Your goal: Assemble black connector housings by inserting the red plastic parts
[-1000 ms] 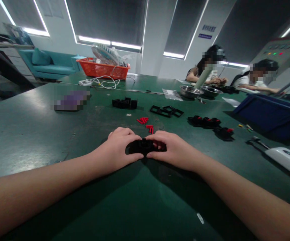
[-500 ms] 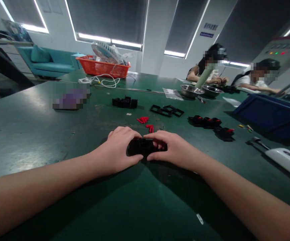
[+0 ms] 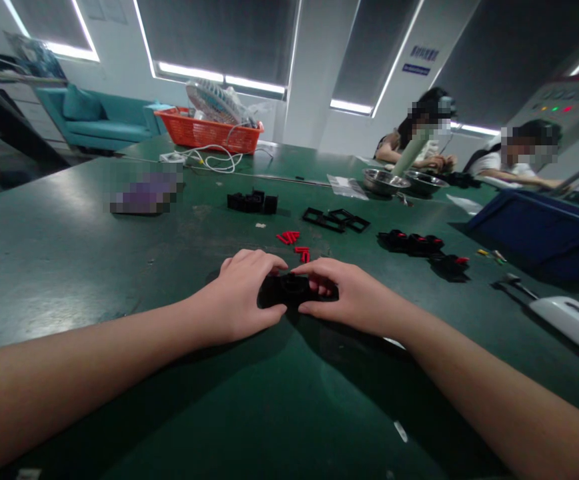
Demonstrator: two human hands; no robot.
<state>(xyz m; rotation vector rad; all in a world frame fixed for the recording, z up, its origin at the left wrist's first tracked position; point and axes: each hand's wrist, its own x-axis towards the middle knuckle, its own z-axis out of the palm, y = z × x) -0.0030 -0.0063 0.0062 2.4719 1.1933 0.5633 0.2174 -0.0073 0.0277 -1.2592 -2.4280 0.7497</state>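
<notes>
Since the earlier frames, the thumbs of the person's left hand [image 3: 242, 293] and right hand [image 3: 352, 288] are sitting slightly wider apart, and the whole view is shifting a little. Both hands are holding one black part [image 3: 292, 287] just above or on the green table [image 3: 269, 400]; which of the two cannot be told. Each is clamping the part between a thumb on its near side and a forefinger on its far side, seemingly steadying it from both ends; the left's other fingers are hiding.

Just beyond the black part, red sticks [image 3: 292, 237] are lying in two loose groups, presumably there for easy reach; they are overlapping, so counting about seven is only a judgement. Farther beyond it, one dark block [image 3: 252, 202] is standing and what look like two black frames [image 3: 324, 221] are overlapping. To its right, three red-topped pieces [image 3: 409, 242] are sitting in a row, with a fourth piece [image 3: 449, 268] lying nearer.
</notes>
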